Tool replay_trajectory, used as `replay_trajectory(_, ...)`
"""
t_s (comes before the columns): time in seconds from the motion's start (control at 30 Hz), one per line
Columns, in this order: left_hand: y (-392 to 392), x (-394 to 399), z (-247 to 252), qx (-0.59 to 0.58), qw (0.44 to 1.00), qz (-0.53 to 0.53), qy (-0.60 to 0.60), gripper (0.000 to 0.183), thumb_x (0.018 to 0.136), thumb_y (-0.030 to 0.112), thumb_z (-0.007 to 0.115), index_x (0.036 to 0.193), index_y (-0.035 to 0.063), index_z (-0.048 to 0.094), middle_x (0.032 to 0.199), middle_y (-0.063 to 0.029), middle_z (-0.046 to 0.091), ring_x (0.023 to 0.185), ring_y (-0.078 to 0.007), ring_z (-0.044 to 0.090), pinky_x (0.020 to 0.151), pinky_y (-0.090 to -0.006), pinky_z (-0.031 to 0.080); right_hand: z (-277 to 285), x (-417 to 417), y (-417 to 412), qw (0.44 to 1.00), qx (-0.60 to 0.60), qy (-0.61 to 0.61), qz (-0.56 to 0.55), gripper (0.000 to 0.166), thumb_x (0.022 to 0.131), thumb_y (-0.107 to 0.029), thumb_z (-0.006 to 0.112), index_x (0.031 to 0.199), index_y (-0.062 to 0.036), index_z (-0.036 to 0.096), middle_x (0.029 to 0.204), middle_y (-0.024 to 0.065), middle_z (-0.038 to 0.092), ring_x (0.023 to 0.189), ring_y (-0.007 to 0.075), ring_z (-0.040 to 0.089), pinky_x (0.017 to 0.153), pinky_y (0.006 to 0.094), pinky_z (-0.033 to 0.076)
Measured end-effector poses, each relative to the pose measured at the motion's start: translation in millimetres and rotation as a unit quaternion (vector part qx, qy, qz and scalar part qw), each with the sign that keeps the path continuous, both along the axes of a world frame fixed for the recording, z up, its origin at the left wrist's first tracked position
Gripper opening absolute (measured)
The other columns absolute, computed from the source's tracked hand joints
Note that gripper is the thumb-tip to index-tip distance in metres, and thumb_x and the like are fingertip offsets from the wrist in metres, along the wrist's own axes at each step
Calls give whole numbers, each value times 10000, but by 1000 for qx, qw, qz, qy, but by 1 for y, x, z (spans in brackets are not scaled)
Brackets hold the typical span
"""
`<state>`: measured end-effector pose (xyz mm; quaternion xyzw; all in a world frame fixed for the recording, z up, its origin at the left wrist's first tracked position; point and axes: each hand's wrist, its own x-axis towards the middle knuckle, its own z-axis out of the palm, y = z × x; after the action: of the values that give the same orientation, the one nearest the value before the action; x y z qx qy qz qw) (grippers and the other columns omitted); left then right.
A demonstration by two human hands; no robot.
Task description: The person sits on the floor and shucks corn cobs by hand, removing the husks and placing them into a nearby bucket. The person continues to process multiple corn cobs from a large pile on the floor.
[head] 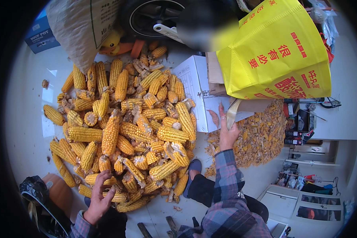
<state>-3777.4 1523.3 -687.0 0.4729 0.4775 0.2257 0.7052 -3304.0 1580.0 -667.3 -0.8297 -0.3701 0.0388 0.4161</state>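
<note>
A large heap of husked yellow corn cobs (131, 136) lies on the floor in front of me. My left hand (99, 197) is over the heap's near left edge, thumb and fingers apart, with nothing in it. My right hand (229, 134) grips a pale yellowish strip (232, 113) beside a white cardboard box (193, 89); whether it is a bag handle or a dry husk, I cannot tell. The strip's upper end meets the bottom of a yellow shopping bag (273, 56) bearing red writing. Two reddish sweet potato-like shapes (213, 117) show near my right fingertips, against the box.
Shelled corn kernels (255, 139) are spread beyond the box. A woven sack (83, 26) and a wheel (154, 17) border the heap's far side. A black plastic bag (36, 190) and a brown rounded object (58, 190) stand at lower left. A white cabinet (288, 202) is at right.
</note>
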Motion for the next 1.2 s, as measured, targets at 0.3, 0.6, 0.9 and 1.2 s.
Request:
replay_trajectory(0.3,-6,-10,-8,29,999,-27,20,430,862,68,601,1264,33,451,1371,-128,397,1200,-229,453,906,-322,439,-18,38,29,958,-236,-160,42,411,769,-396,718,985,-47,693,876,197,680,816,365,655,705,418,502)
replay_trajectory(0.6,-5,-19,-8,23,999,-28,14,429,883,79,587,1281,16,438,1366,-141,397,1193,-238,472,928,-338,443,-16,-79,49,924,-215,-187,255,230,887,-93,535,1094,-39,618,695,157,656,602,322,652,578,409,530)
replay_trajectory(0.9,-4,-19,-8,15,999,-28,35,390,867,73,587,1231,-12,476,1311,-174,449,1226,-289,453,992,-353,390,-77,-112,118,691,-483,-344,414,154,820,-73,555,952,-46,629,834,152,673,798,317,666,665,460,500)
replay_trajectory(1.2,-11,-32,-18,50,998,-40,28,425,871,36,555,1281,19,443,1294,-122,427,1114,-207,526,891,-337,469,-75,-112,115,771,-376,-324,398,67,816,-42,589,845,-53,648,721,123,657,636,267,659,586,404,517)
